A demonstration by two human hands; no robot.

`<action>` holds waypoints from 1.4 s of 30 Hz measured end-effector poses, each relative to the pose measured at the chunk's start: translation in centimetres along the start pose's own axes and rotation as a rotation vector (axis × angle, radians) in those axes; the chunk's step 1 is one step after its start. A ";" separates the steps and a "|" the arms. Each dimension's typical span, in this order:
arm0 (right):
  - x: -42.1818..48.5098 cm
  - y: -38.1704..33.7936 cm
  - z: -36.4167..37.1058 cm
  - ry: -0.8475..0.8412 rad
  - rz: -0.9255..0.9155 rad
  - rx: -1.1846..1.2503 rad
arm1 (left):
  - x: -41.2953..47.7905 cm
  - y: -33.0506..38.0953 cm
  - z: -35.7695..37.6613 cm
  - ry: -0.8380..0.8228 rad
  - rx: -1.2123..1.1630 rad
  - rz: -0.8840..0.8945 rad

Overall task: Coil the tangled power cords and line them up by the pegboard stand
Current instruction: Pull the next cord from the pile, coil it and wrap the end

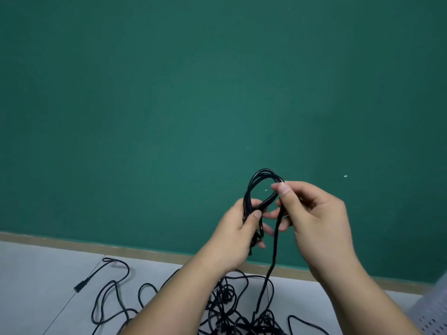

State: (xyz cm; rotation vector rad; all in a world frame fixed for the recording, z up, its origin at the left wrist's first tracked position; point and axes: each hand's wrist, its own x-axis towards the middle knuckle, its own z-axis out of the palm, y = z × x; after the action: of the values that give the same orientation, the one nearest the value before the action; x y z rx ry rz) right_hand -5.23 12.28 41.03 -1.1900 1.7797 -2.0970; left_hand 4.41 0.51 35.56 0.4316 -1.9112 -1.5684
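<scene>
I hold a partly coiled black power cord [257, 183] up in front of the green wall. My left hand [238, 234] grips the bunched loops near their lower end. My right hand [316, 218] pinches the cord at the top right of the loop, and a free strand [274, 252] hangs from it down to the floor. Below my arms, a tangled pile of black cords [232, 308] lies on the grey floor. One loose cord with a plug end [78, 288] trails off to the left.
A green wall [169, 105] with a tan baseboard [96, 246] stands straight ahead. At the bottom right corner there is a white perforated panel [433, 317], partly cut off by the frame. Grey floor tiles [36, 274] spread to the left.
</scene>
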 end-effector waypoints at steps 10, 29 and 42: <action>0.5 2.2 -1.0 0.198 0.118 -0.047 | 0.4 -0.9 0.8 0.100 0.021 0.093; 1.6 2.6 -2.4 0.029 0.028 -0.377 | -0.9 -0.3 2.3 -0.068 -0.054 0.083; 2.0 2.2 -3.6 -0.079 -0.077 -0.499 | 0.2 -0.2 0.3 -0.426 0.035 -0.098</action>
State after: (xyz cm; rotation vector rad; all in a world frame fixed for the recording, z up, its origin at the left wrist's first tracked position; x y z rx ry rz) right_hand -9.69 13.26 40.04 -1.4454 2.3323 -1.6551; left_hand 3.99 0.59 35.41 0.2184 -2.2646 -1.8039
